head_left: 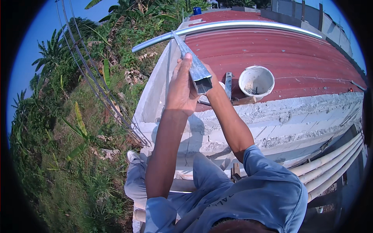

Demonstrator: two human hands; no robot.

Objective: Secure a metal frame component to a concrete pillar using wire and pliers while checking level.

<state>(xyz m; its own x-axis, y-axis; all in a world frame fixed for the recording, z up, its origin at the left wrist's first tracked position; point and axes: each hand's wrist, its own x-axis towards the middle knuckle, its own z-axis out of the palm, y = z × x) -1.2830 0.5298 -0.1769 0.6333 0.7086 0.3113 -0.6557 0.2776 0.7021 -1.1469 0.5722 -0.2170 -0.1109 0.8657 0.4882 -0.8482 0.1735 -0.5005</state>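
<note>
Both hands are raised in front of me around a galvanized metal channel (195, 69), its hollow end turned toward me and its far end pointing over the roof. My left hand (179, 90) grips it from the left, thumb along the top. From the right, my right hand (211, 82) closes on it near the hollow end; most of those fingers are hidden behind the metal. Just right of my right hand, a flat metal bar (228, 83) lies on the red corrugated roof (303, 62), next to a white bucket (266, 90) with small dark pieces inside.
A long shiny metal length (241, 24) lies across the roof and overhangs its left side. Beside the wall (272, 128) rise thin steel rods (91, 73). Bamboo poles (326, 163) run along the lower right. A brown handle-like piece (244, 101) rests by the bucket. Plants cover a slope on the left.
</note>
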